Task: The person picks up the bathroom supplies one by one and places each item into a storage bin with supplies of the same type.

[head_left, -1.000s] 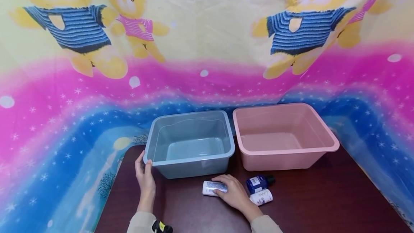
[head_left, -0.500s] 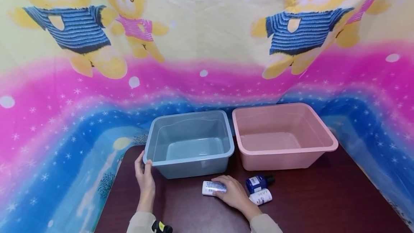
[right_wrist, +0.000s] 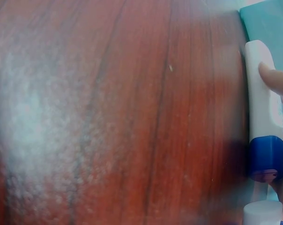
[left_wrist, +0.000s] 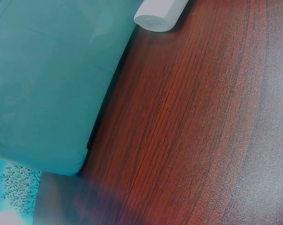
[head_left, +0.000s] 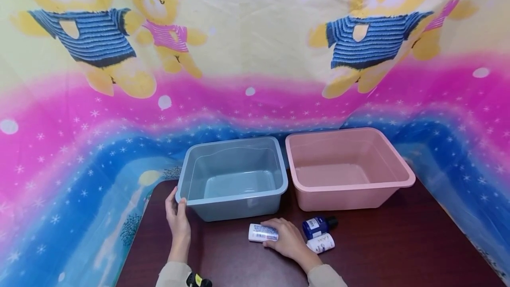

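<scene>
Left hand [head_left: 178,223] on the tub, right hand [head_left: 287,239] on the bottle

So your left hand grips the near-left corner of the blue-grey tub [head_left: 243,209]. Your right hand's holding the white bottle [head_left: 263,233], which lies sideways on the dark table [head_left: 382,242] just in front of that tub, blue cap [right_wrist: 267,152] and all. Beside your right hand you've got a navy bottle [head_left: 312,228] and a smaller-looking white container [head_left: 322,243], both lying down. Pink tub [head_left: 346,198] sits behind those.
</scene>
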The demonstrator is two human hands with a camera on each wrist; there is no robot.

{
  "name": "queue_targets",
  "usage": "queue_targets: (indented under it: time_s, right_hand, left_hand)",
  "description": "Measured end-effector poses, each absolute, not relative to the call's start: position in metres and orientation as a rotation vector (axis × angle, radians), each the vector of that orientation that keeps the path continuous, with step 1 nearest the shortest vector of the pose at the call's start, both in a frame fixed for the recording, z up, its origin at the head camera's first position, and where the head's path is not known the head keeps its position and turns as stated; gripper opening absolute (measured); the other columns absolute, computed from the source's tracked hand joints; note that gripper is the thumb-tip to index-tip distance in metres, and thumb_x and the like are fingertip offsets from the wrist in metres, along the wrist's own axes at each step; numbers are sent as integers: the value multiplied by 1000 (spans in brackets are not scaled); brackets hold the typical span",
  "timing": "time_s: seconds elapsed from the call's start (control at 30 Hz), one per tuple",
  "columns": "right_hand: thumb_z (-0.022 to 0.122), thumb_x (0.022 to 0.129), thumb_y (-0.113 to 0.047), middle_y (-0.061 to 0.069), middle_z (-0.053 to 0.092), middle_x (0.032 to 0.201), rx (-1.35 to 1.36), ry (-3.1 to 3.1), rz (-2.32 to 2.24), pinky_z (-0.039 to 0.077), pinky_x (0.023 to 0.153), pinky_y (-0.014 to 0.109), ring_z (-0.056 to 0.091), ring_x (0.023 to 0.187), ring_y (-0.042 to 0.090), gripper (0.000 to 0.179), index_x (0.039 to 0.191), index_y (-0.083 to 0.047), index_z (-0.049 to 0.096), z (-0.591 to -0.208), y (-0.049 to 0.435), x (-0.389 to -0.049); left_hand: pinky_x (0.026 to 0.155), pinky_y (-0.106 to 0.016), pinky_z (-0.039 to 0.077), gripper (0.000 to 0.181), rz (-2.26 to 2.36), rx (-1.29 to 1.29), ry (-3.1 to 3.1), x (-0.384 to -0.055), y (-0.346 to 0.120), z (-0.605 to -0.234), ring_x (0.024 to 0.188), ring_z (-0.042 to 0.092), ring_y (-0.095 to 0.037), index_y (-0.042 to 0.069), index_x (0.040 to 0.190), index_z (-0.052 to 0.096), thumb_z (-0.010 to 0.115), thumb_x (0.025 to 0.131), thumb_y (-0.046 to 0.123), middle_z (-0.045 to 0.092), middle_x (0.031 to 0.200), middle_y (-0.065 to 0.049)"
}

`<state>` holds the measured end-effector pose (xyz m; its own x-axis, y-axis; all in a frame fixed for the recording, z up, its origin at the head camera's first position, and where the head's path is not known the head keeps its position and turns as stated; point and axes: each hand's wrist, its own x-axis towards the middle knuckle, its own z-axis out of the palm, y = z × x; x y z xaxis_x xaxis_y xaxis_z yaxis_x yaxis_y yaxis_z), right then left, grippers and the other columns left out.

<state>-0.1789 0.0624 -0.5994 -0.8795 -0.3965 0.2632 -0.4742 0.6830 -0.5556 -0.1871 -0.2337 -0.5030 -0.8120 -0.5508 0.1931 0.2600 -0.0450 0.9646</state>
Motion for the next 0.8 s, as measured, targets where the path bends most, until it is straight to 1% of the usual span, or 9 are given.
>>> queue_targets:
  time_s: [0.2,0.5,0.63,0.73,0.8]
  right_hand:
    - [83,66,-35,-13,61,114,745,-2786,935,41,89,39,54,105,11,57,119,-25,63,-600,63,-178]
    - [82,68,-31,-12,62,112,750,-2767,943,43,88,36,55,103,10,53,118,-23,65,-599,63,-177]
    - [82,68,-31,-12,62,112,758,-2761,940,44,87,35,55,102,10,52,117,-23,65,-598,63,-176]
    - [82,68,-31,-12,63,111,765,-2756,944,44,86,35,55,102,10,51,116,-22,65,-598,63,-176]
    - [82,68,-31,-12,63,111,766,-2752,946,45,86,34,55,102,10,51,116,-22,65,-598,63,-176]
  left_hand:
    - [84,-12,36,44,-1920,315,-1695,-187,-235,-503,122,36,-21,-1,137,37,47,95,5,37,139,-14]
    - [86,-11,35,43,-1918,331,-1733,-196,-244,-521,127,33,-21,10,139,39,48,97,12,36,141,-9]
    - [85,-10,35,43,-1917,322,-1731,-193,-241,-516,127,33,-22,7,138,38,48,97,11,36,141,-12]
    - [85,-11,35,44,-1913,311,-1730,-189,-238,-507,126,34,-23,2,138,36,47,96,10,36,141,-14]
    - [85,-10,35,44,-1910,309,-1734,-186,-235,-502,126,34,-24,0,138,36,47,96,9,36,140,-15]
